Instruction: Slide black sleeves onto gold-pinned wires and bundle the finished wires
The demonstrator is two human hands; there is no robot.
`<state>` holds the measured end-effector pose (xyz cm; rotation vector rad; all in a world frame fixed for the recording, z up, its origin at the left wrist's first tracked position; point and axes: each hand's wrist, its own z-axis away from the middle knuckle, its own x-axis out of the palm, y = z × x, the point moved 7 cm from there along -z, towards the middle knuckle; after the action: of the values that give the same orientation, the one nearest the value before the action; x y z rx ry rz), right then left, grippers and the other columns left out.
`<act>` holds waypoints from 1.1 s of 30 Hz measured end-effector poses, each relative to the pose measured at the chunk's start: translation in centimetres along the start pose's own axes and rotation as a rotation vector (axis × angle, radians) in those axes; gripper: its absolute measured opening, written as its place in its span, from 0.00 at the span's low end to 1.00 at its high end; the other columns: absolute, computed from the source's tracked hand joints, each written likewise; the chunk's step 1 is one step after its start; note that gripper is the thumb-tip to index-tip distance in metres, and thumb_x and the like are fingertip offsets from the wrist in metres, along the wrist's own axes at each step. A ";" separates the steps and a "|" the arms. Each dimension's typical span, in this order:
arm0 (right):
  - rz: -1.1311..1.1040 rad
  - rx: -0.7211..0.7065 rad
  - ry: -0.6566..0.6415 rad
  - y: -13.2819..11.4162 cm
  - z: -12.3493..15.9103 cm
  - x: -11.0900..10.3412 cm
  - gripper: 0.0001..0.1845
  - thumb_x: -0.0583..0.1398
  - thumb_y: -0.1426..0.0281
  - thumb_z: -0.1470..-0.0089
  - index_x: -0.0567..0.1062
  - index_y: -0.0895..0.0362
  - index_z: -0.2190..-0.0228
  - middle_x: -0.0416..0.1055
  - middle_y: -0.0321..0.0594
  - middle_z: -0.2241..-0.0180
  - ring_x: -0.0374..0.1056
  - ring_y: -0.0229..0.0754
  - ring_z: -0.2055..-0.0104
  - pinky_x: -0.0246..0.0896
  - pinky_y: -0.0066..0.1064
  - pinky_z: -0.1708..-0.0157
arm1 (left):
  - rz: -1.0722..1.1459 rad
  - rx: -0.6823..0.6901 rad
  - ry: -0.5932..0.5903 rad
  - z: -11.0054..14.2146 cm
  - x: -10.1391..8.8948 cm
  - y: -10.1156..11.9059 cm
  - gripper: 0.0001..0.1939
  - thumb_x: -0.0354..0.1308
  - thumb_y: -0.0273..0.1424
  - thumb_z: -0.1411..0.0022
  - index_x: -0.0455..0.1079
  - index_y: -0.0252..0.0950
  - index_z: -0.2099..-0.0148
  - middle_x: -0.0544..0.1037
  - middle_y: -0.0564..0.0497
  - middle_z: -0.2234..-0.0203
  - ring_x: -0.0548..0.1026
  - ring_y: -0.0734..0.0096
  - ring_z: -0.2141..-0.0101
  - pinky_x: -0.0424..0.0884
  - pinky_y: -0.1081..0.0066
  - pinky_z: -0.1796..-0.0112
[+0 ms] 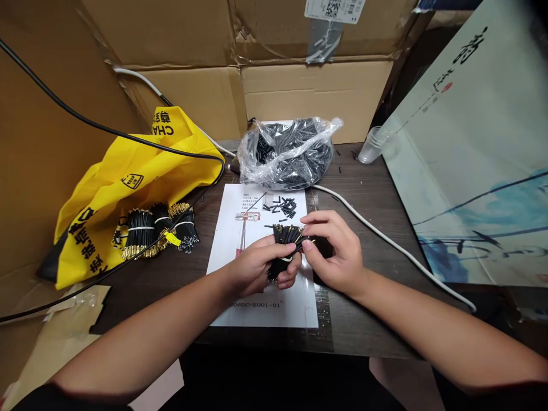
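Left grip [257, 268] is closed around a bundle of black wires [285, 242] with gold pin ends, holding it over a printed paper sheet [257, 285]. Right grip [336, 251] forms a narrow pinch, its fingertips [306, 245] on the bundle's upper right side, where a few gold pins stick out. The sheet lies on a dark wooden table [355, 182], with short black tubes [286, 206] scattered across its upper part. Just behind it sits a clear plastic bag [286, 165] full of similar tubes. To the left, tied wire bundles [158, 228] with gold ends, one bearing a yellow tag [172, 238], lie against a yellow printed bag [128, 182]. A black cable [107, 131] crosses that bag, and a white cable [385, 245] runs across the table to the right of the hands. A clear cup [372, 145] lies near a large ink-painted board [466, 171], and cardboard boxes [317, 97] stand behind the table.
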<state>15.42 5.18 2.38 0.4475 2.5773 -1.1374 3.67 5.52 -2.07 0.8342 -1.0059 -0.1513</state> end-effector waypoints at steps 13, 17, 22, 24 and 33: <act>-0.073 0.062 -0.012 0.7 0.0 -0.1 0.08 0.64 0.75 0.47 0.75 0.54 0.63 0.70 0.45 0.54 0.69 0.45 0.54 0.69 0.43 0.55 | 0.019 -0.028 0.041 0.0 -0.3 -0.4 0.08 0.57 0.24 0.48 0.64 0.33 0.63 0.66 0.55 0.79 0.60 0.80 0.81 0.59 0.76 0.78; -0.118 0.114 -0.026 1.1 -0.1 0.1 0.05 0.66 0.72 0.47 0.75 0.54 0.66 0.70 0.44 0.55 0.69 0.45 0.54 0.69 0.43 0.54 | -0.071 -0.056 0.099 -0.1 -0.6 -0.9 0.07 0.57 0.22 0.46 0.61 0.34 0.67 0.62 0.58 0.82 0.60 0.81 0.81 0.58 0.77 0.78; -0.151 0.115 -0.090 0.9 -0.3 0.4 0.05 0.64 0.74 0.46 0.76 0.55 0.65 0.68 0.46 0.52 0.67 0.46 0.52 0.67 0.45 0.52 | -0.012 -0.043 0.098 -0.1 -0.8 -0.7 0.03 0.54 0.25 0.42 0.61 0.34 0.67 0.63 0.56 0.81 0.59 0.80 0.82 0.56 0.76 0.79; -0.141 0.099 -0.109 0.6 -0.3 0.5 0.07 0.63 0.75 0.46 0.77 0.54 0.63 0.67 0.46 0.50 0.67 0.46 0.51 0.67 0.45 0.52 | 0.035 -0.025 0.076 0.0 -0.8 -0.6 0.01 0.52 0.26 0.42 0.62 0.33 0.66 0.63 0.55 0.80 0.59 0.79 0.81 0.56 0.76 0.79; -0.005 0.141 -0.075 -0.5 -1.0 0.0 0.11 0.64 0.76 0.47 0.78 0.55 0.61 0.68 0.47 0.52 0.67 0.47 0.49 0.66 0.45 0.50 | 0.084 0.091 0.063 0.1 -0.4 0.2 0.07 0.51 0.29 0.35 0.64 0.32 0.65 0.63 0.55 0.80 0.59 0.80 0.82 0.57 0.76 0.79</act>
<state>15.07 5.64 3.33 0.4220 2.4456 -1.3171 3.30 5.73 -2.18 0.8734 -0.9921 -0.0076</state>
